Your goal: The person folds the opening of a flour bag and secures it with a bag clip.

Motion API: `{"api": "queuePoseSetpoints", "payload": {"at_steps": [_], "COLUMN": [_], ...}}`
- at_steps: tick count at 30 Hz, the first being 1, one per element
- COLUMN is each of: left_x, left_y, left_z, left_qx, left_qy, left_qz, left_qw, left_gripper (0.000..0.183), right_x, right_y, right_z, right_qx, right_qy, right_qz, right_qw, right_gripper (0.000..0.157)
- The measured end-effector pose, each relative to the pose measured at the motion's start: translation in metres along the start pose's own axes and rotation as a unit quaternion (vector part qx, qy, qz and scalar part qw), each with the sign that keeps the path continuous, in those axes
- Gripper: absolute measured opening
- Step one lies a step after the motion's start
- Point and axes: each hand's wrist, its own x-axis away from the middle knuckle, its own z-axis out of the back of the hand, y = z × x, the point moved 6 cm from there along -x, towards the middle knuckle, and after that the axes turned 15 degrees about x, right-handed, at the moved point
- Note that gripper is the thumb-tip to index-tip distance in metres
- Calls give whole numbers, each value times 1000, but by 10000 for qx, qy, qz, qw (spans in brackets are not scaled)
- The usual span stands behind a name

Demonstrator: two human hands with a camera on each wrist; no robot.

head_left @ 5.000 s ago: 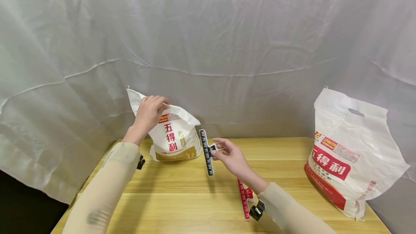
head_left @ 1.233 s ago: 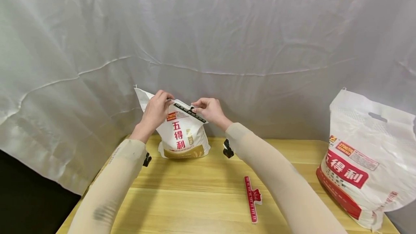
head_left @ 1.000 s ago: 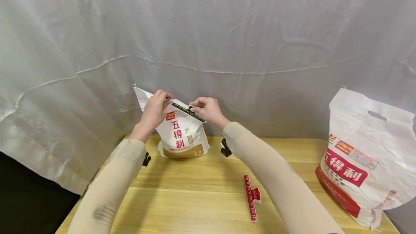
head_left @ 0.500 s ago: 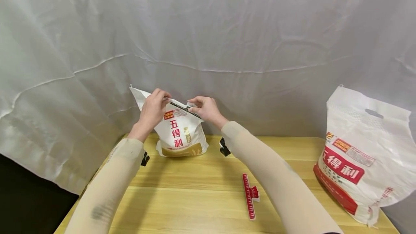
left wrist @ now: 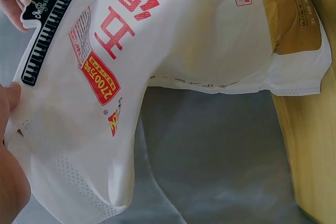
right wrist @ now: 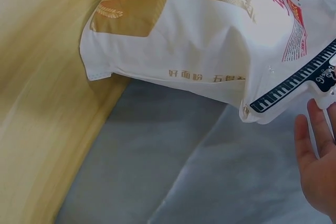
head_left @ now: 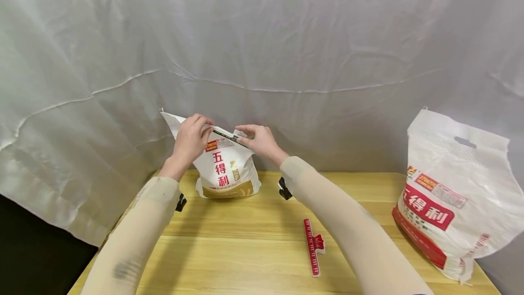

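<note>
A white bag with red lettering and a gold base band [head_left: 223, 163] stands at the back left of the table. My left hand [head_left: 190, 138] grips its folded top edge, and in the left wrist view the thumb presses the bag beside a clip. That black clip with a piano-key pattern [left wrist: 44, 30] lies along the top edge, slanting down to the right. My right hand [head_left: 262, 141] pinches the clip's handle. In the right wrist view the clip's end [right wrist: 262, 102] reaches the bag's corner, and part of my right hand [right wrist: 320, 177] lies beyond the frame.
A red clip with the same pattern [head_left: 313, 247] lies on the wooden table [head_left: 233, 240], near my right forearm. A larger white bag with a red band [head_left: 434, 213] stands at the right edge. Grey cloth [head_left: 286, 58] hangs behind and at the left.
Five seconds ago my right hand held the black clip beside the bag; now the clip sits on the top edge. Over the last second its black face has tipped back slightly, both hands keeping hold.
</note>
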Motion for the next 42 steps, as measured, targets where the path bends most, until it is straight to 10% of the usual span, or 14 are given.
{"api": "queuePoseSetpoints", "payload": {"at_steps": [21,42], "left_x": [23,57], "left_y": [5,29], "left_z": [-3,-29], "left_qx": [-176,779], "left_qy": [839,1858], "left_qz": [-259,-84], "left_qw": [9960,9795], "left_gripper": [49,59], "right_x": [28,70], "right_y": [20,39], "right_z": [22,64], "right_qx": [-903,-2179], "right_qy": [990,2084], "right_qz": [-207,-47], "right_qw": [9908,9535], "right_gripper": [47,44]}}
